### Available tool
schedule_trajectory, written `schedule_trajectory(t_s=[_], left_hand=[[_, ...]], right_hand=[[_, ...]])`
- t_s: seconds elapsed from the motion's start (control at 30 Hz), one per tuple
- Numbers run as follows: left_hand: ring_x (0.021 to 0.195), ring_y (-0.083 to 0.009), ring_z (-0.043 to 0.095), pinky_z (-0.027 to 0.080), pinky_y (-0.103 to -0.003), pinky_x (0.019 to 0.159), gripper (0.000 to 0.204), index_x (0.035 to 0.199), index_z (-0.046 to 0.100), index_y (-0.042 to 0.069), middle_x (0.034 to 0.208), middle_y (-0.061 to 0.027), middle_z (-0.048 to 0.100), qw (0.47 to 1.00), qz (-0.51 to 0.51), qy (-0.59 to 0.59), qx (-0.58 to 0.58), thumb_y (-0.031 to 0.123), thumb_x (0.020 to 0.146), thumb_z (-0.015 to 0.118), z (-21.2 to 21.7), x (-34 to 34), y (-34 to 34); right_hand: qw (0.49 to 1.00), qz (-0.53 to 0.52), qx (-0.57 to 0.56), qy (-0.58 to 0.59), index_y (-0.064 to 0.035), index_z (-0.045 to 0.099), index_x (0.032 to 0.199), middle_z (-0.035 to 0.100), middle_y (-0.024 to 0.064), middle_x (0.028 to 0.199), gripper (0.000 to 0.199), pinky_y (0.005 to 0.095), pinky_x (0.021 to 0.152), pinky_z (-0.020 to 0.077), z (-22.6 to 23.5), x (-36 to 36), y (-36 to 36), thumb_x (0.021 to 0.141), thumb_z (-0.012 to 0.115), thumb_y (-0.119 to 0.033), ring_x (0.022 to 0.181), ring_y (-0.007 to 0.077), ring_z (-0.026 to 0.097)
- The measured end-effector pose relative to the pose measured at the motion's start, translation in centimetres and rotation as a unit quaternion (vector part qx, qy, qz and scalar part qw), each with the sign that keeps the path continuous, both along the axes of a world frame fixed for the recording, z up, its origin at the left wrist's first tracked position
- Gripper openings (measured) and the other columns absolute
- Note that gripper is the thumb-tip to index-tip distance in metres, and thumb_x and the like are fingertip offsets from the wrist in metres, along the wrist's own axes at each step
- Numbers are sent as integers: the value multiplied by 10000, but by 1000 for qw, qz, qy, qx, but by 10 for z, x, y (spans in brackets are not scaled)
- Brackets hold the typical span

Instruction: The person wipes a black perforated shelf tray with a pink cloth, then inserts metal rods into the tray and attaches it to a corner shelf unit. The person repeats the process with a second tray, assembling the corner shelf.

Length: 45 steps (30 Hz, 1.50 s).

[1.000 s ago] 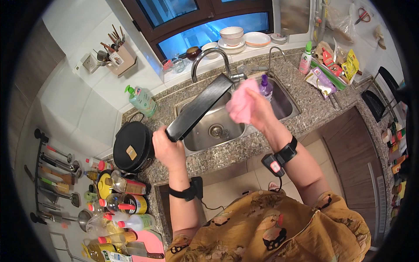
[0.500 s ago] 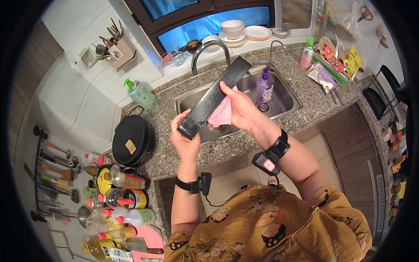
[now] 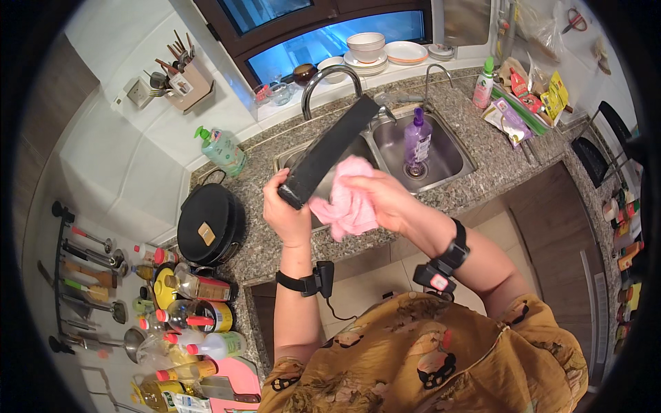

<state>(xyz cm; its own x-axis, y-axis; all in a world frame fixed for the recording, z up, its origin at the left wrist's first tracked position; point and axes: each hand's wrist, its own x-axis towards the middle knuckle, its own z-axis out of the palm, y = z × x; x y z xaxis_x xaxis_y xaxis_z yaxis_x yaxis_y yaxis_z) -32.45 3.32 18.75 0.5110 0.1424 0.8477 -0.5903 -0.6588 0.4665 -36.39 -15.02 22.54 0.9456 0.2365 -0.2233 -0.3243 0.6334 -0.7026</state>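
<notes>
Head view: left hand [image 3: 286, 217] curls round a black bar [image 3: 330, 153]; right hand [image 3: 391, 201], angled inward, clutches pink cloth [image 3: 350, 208].

- Left hand [image 3: 286, 219]: fingers partly hidden behind long black rectangular bar [image 3: 330, 153], centre
- Right hand [image 3: 394, 204]: fingers partly hidden by pink cloth [image 3: 350, 206]
- Mustard patterned shirt [image 3: 406, 365]: cut off, lower edge

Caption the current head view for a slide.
Left grip on a long black block, right grip on a pink cloth, above a double-basin sink.
</notes>
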Motion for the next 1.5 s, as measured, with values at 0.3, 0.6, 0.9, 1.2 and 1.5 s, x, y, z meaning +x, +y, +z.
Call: schedule_trajectory(t_s=[0.3,0.6,0.9,1.2,1.5], left_hand=[[835,-336,679,539,-407,702,334,1091,615,74,934,-127,681,986,103,63,114,118,780,730,2,7,-17],[766,-210,666,546,-333,663,252,1067,554,9,914,-99,661,943,1,94,-319,-53,828,502,-14,43,41],[984,-361,621,544,-584,921,278,961,513,49,1098,-124,611,540,-235,233,-774,-109,763,399,-57,34,72],[1107,-321,612,499,-549,1007,257,992,595,99,1179,-105,639,515,-294,215,-776,-99,857,503,-82,23,44],[1193,-276,591,547,-529,950,404,1348,532,88,1243,-85,622,590,-478,340,-555,267,989,582,-65,6,69]], right_hand=[[634,-251,-515,-520,3,578,1249,521,259,1360,367,521,1117,307,-20,-12,53,966,498,-215,1307,431,467],[893,-93,-68,-435,-35,572,1215,651,114,1164,278,343,926,502,-29,20,6,986,414,-52,1082,197,627],[877,-157,-379,-251,-35,545,1192,634,63,1147,418,274,892,474,-47,4,-52,892,751,-240,1036,116,582],[836,-145,-469,-246,-37,497,1330,611,102,1204,632,317,971,448,-76,9,-48,831,798,-279,1118,169,565],[779,-259,-488,-297,-45,585,1257,630,71,1189,493,285,986,442,-97,34,-74,782,537,81,1130,171,589]])
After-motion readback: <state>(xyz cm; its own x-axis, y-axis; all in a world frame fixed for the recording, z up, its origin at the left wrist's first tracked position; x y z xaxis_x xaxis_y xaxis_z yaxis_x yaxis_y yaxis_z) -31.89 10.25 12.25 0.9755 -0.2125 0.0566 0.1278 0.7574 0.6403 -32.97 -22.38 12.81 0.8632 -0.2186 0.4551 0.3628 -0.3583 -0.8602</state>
